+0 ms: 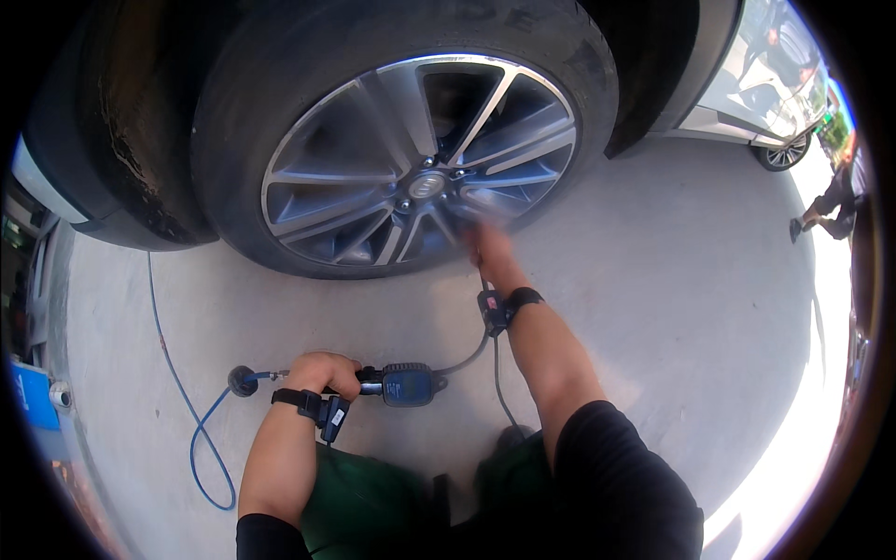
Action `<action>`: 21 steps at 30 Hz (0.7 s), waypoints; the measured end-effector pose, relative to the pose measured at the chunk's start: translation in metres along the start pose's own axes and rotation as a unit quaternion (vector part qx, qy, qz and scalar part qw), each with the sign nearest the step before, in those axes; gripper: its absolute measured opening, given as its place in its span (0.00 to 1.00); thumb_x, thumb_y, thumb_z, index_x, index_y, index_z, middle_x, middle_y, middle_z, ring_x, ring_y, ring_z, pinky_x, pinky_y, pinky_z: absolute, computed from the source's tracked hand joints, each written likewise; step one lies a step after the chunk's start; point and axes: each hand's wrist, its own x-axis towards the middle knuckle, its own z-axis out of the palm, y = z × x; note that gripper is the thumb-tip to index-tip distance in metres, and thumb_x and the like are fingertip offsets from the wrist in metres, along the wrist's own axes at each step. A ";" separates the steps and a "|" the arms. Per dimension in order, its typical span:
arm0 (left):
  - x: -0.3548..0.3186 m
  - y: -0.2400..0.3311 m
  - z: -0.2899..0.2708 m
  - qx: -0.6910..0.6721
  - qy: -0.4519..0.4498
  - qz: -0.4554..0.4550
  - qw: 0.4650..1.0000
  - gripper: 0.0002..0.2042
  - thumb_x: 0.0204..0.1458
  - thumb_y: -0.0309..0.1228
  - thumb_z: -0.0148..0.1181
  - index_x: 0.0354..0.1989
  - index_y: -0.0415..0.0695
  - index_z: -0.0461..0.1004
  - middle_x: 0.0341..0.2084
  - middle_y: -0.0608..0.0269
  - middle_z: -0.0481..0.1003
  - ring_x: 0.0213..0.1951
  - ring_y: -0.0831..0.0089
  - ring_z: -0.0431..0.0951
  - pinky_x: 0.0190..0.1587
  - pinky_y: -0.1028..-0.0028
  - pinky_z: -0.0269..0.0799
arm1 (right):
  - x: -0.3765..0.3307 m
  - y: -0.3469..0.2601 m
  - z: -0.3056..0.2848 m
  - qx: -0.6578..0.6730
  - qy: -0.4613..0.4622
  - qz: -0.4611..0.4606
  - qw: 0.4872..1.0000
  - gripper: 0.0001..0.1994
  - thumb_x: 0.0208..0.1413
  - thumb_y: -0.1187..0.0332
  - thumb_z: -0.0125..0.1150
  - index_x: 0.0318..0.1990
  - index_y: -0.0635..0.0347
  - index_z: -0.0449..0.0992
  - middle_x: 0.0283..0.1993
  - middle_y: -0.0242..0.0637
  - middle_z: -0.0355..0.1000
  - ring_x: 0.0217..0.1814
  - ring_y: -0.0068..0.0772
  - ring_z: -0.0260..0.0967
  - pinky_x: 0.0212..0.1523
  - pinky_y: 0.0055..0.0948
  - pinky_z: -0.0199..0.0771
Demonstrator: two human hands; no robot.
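Note:
My left hand (329, 371) is wrapped round the black handle of a tire inflator (407, 385) with a boxy dark blue gauge head. From that gauge a dark rubber hose (467, 361) curves up to my right hand (491, 254), which has closed round its far end. The right fingers are blurred by motion, at the lower edge of the car wheel's silver alloy rim (425, 187), so the hose tip is hidden. Above and around the rim is the black tire (233, 177), resting on the ground.
A thin blue air hose (193, 448) loops over the concrete at left and reaches the inflator through a fitting near a round black piece (243, 381). The car's bumper (149, 224) overhangs on the left. Far right, another person (831, 201) is near a second wheel (784, 153).

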 end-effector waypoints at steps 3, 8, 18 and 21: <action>0.001 0.000 0.001 0.011 -0.004 -0.024 1.000 0.30 0.33 0.31 0.62 0.53 0.49 0.73 0.41 0.54 0.78 0.46 0.59 0.79 0.46 0.63 0.73 | 0.007 -0.002 -0.005 0.037 0.000 0.050 0.998 0.08 0.62 0.61 0.55 0.34 0.54 0.73 0.25 0.29 0.69 0.20 0.19 0.61 0.16 0.22 0.54; -0.006 0.003 0.000 0.016 0.007 -0.020 1.000 0.30 0.33 0.31 0.62 0.54 0.50 0.72 0.41 0.54 0.78 0.46 0.58 0.79 0.47 0.63 0.73 | -0.005 -0.003 0.008 0.098 0.005 0.071 0.993 0.09 0.59 0.64 0.58 0.30 0.57 0.73 0.25 0.30 0.70 0.19 0.19 0.61 0.15 0.19 0.54; 0.004 0.004 0.003 0.019 0.002 -0.007 1.000 0.30 0.33 0.30 0.63 0.54 0.49 0.72 0.41 0.54 0.78 0.44 0.58 0.79 0.45 0.63 0.74 | 0.010 -0.001 0.005 0.084 0.021 0.059 0.995 0.11 0.61 0.65 0.51 0.28 0.57 0.72 0.22 0.31 0.69 0.18 0.21 0.62 0.16 0.20 0.55; 0.000 -0.001 0.005 0.012 0.006 -0.017 1.000 0.31 0.33 0.30 0.63 0.54 0.50 0.72 0.41 0.54 0.78 0.45 0.58 0.79 0.45 0.63 0.74 | 0.001 -0.002 0.017 0.096 0.045 0.056 0.993 0.09 0.59 0.67 0.52 0.27 0.57 0.72 0.21 0.31 0.68 0.18 0.21 0.62 0.15 0.21 0.55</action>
